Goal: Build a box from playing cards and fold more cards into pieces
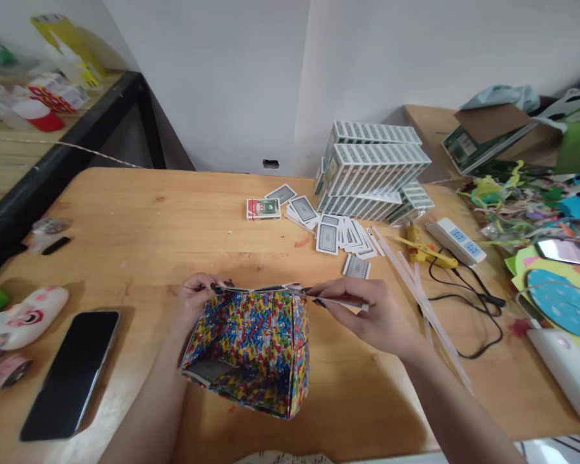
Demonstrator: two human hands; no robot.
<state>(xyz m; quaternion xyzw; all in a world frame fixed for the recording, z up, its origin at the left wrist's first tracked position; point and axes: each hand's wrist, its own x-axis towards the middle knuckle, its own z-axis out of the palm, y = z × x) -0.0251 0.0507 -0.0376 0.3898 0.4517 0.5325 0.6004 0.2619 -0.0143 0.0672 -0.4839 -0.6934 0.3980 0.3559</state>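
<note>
One box [258, 328] opens toward the camera (long axis unclear); left fingers [203, 281] clamp it, right fingers [342, 288] a card [348, 302].

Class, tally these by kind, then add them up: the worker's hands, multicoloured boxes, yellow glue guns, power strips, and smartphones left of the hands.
Left hand and right hand: 2
Multicoloured box: 1
Yellow glue gun: 1
Power strip: 1
Smartphone, left: 1
Total: 6

The wooden surface [188, 219] carries a dark phone [70, 374] at near left, loose cards [327, 238] and stacked boxes [377, 167] farther, and a yellow glue gun [435, 256] at right.
</note>
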